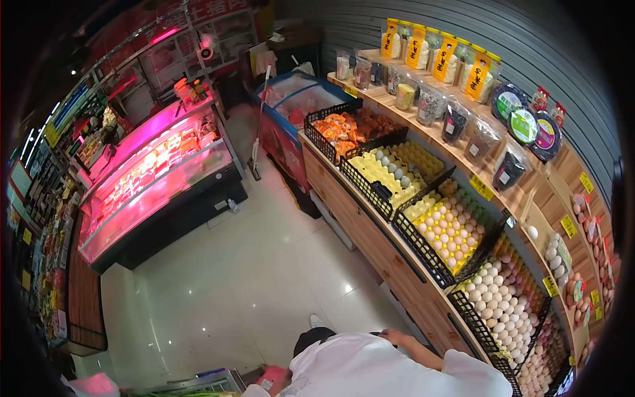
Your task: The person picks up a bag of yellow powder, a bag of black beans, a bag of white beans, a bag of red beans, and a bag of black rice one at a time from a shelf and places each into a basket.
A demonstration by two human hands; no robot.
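Note:
My right hand (396, 338) is at my waist, beside the white shirt (383, 370). A small dark edge shows at its fingertips; I cannot make out what it is or whether the fingers grip it. Low in the view, my left hand (280, 382) is mostly hidden by the shirt. Right beside it is a pink-red thing (267, 378) with a pale patch, too small to name. Whether that hand holds it does not show. One light shoe (317, 321) stands on the tiled floor (231, 298).
Wooden shelving (370, 218) on the right bears black crates of eggs (499, 304) and orange packets (337, 132). Bagged dry goods (456, 119) line the ledge above. A chest freezer (297, 99) and a pink-lit meat counter (159, 172) stand ahead, with a long-handled tool (258, 145) between.

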